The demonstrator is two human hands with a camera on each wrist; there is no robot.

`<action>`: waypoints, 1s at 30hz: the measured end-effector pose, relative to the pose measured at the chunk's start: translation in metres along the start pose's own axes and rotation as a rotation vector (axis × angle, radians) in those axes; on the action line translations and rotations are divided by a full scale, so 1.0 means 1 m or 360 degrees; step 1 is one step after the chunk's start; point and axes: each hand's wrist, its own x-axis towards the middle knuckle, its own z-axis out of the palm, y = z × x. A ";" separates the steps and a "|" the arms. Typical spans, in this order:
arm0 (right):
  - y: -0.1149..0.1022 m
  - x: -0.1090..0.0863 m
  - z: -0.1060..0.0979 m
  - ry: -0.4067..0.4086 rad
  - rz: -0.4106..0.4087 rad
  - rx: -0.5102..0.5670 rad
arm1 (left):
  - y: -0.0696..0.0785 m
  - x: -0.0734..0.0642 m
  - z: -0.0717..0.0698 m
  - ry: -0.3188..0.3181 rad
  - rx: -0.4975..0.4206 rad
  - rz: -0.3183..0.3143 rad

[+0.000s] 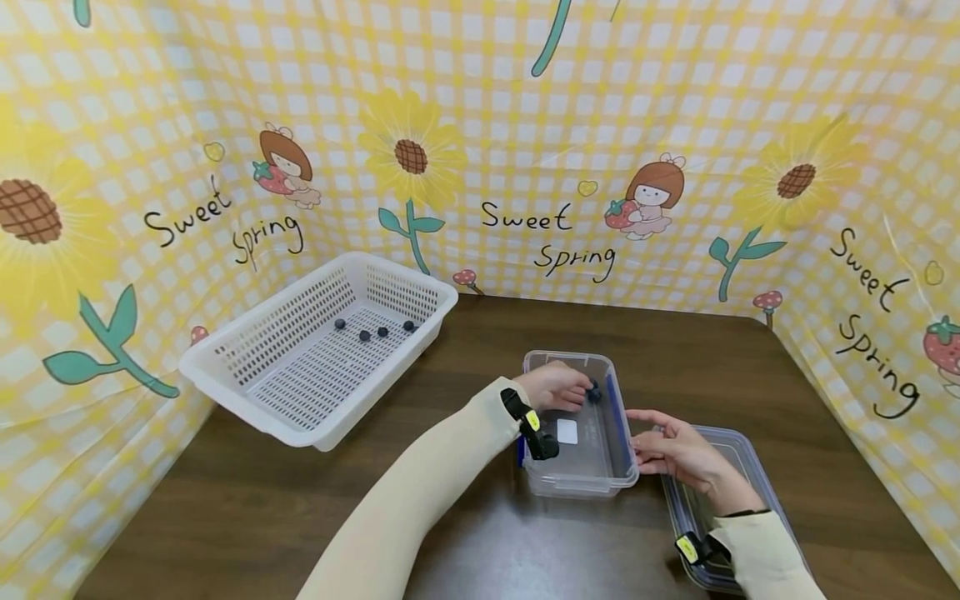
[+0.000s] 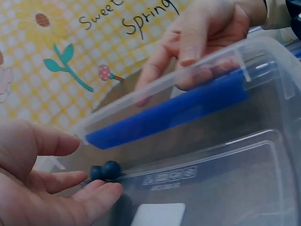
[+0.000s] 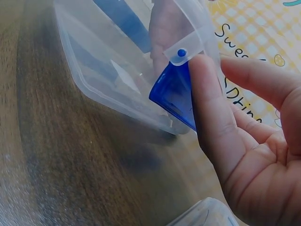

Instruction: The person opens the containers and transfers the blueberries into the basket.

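Note:
A clear plastic box (image 1: 551, 482) with blue side clips (image 2: 174, 113) stands uncovered on the table. My left hand (image 1: 557, 387) reaches inside it, thumb and fingers spread apart. Close at those fingertips, a few dark blue, berry-like balls (image 2: 110, 169) lie on the box floor by the far clip-side wall; the fingers partly cover them. From the outside, my right hand (image 1: 678, 450) rests its extended fingers and thumb against the right wall. Its thumb (image 3: 207, 89) lies along the lowered blue clip there.
On the left, a white slotted basket (image 1: 318, 433) holds several dark balls (image 1: 364, 336) like those in the box. Under my right forearm lies a flat, clear, lid-like rectangle (image 1: 731, 442). A yellow checked cloth (image 1: 525, 150) surrounds the brown table (image 1: 420, 433).

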 end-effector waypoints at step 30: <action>0.000 0.001 0.002 0.0049 0.0035 -0.0005 | -0.026 0.043 0.017 -0.0047 -0.0108 -0.0010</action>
